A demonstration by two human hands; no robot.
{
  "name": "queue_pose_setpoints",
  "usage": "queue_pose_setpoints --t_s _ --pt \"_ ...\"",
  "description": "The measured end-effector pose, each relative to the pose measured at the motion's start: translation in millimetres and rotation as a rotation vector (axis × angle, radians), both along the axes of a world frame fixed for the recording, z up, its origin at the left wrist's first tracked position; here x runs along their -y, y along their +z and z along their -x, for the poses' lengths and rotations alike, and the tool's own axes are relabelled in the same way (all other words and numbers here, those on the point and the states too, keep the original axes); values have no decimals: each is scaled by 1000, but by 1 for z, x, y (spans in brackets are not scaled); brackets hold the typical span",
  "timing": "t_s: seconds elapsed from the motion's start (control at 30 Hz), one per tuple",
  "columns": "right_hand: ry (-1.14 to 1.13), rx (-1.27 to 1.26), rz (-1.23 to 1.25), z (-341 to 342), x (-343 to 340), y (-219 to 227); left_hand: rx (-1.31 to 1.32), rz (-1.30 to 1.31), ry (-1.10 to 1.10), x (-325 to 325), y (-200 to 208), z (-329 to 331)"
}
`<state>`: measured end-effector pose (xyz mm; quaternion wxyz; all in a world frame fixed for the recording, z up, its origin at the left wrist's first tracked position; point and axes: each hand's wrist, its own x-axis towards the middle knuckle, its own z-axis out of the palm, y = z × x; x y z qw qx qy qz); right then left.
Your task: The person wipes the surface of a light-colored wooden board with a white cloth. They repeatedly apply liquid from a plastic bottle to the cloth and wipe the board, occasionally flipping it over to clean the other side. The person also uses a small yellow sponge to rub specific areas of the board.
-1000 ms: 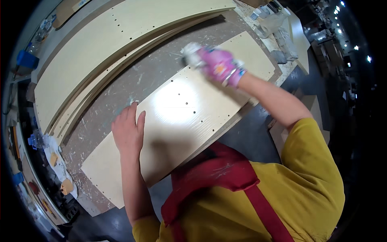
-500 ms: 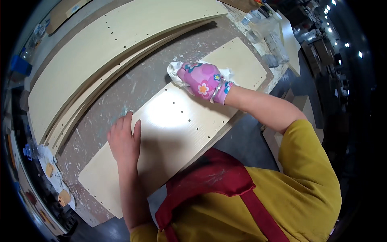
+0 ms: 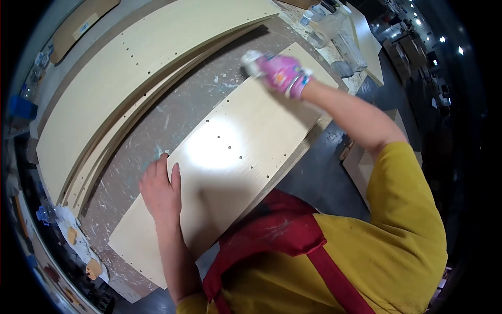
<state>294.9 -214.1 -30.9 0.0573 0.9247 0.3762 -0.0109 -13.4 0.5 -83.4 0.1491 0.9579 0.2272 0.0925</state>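
A pale wooden board (image 3: 209, 152) with drilled holes lies slantwise on the paint-spattered worktable (image 3: 128, 162). My bare left hand (image 3: 161, 191) rests flat near its far edge, fingers stretched out and thumb apart. My right hand (image 3: 282, 74), in a pink flowered glove, is closed on a crumpled white cloth (image 3: 252, 62). It is over the board's far right part, with the cloth at the far edge. Motion blurs this hand slightly, and part of the cloth is hidden beneath the glove.
Curved pale panels (image 3: 104, 78) are stacked along the table's far side. Clear containers (image 3: 319, 37) stand at the far right corner. At the left edge are a plastic bottle (image 3: 47, 213) and an orange-tan block (image 3: 94, 269). A box (image 3: 361, 170) stands on the floor to the right.
My right hand has swept the cloth away from me and rightward, toward the board's far right end. My left hand stays in place on the board. The whole view has shifted slightly.
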Motion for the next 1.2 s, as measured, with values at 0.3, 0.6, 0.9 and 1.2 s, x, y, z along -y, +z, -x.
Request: queue_pose_setpoints --t_s 0.3,0.6,0.9,1.2 --pt "-325 -618 -909 -93 125 -54 2 92 2 0 2 -3" --pt "-260 -1026 -1281 -75 138 -58 -8 -64 -144 91 21 -110" --pt "-248 -1114 -1361 -75 145 -55 -105 -170 -155 116 15 -175" --pt "-243 -991 -1294 -71 145 -53 103 -73 -292 101 1 -177"
